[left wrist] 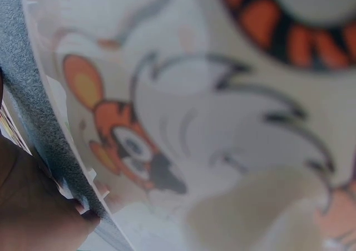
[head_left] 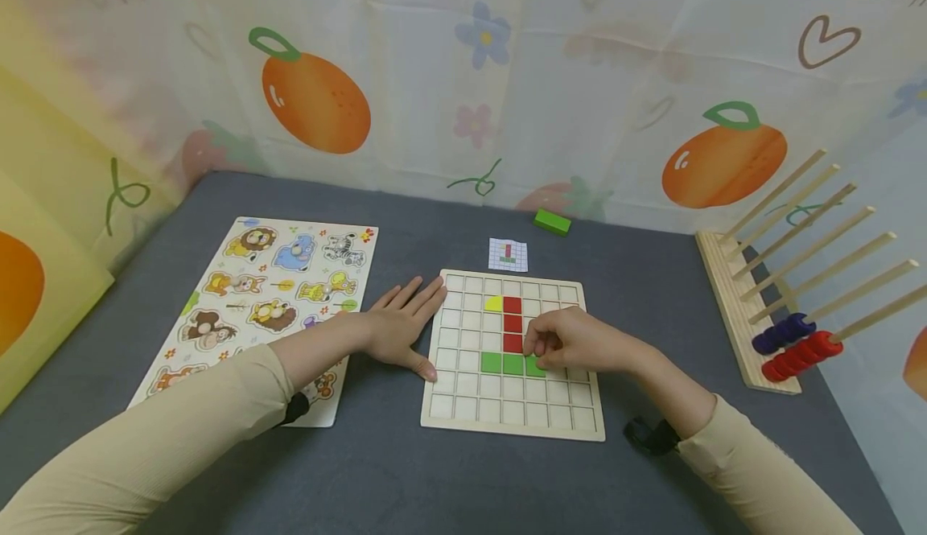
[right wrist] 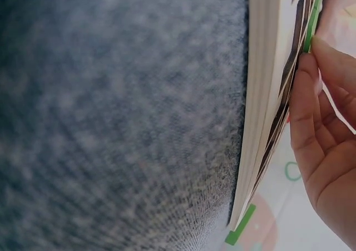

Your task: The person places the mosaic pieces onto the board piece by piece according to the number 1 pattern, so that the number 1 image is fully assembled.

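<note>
A wooden grid board (head_left: 512,432) lies flat on the dark table. Three red square tiles (head_left: 512,323) form a column on it, with a yellow rounded tile (head_left: 494,303) left of the top one. Below runs a row of green tiles. My right hand (head_left: 579,342) pinches the rightmost green tile (head_left: 536,371) between thumb and fingertips, at its cell; the right wrist view shows the tile (right wrist: 312,20) edge-on at the fingertips. Fingers spread, my left hand (head_left: 401,326) rests at the board's left edge, thumb touching the rim.
A small printed pattern card (head_left: 508,254) lies behind the board, near a green block (head_left: 553,222). To the left is an animal puzzle board (head_left: 286,277), partly under my left forearm. A wooden peg rack (head_left: 749,318) with blue and red beads stands at right. A printed curtain hangs behind.
</note>
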Demonstrator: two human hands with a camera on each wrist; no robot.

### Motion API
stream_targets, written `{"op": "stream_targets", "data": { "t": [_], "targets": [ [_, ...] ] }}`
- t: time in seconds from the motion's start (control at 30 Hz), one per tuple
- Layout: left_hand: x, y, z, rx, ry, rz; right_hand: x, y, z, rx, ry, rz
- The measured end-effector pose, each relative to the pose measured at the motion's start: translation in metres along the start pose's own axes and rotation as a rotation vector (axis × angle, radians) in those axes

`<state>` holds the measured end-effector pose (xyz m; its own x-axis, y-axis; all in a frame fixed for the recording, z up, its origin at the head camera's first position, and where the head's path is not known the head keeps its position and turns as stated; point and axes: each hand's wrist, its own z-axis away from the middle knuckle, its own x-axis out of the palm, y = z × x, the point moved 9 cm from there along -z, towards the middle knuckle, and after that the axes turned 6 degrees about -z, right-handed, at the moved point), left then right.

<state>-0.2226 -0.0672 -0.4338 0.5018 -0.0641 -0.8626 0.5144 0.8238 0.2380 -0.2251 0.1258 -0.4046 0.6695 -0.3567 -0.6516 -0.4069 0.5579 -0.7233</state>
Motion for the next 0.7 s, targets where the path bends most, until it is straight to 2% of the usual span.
{"op": "stream_targets", "data": {
  "t": [0.7],
  "targets": [
    [0.0027,-0.0029,-0.0011,-0.005,-0.01,0.011,0.0007,0.0023,-0.0015,0.0,-0.005,0.008]
  ]
}}
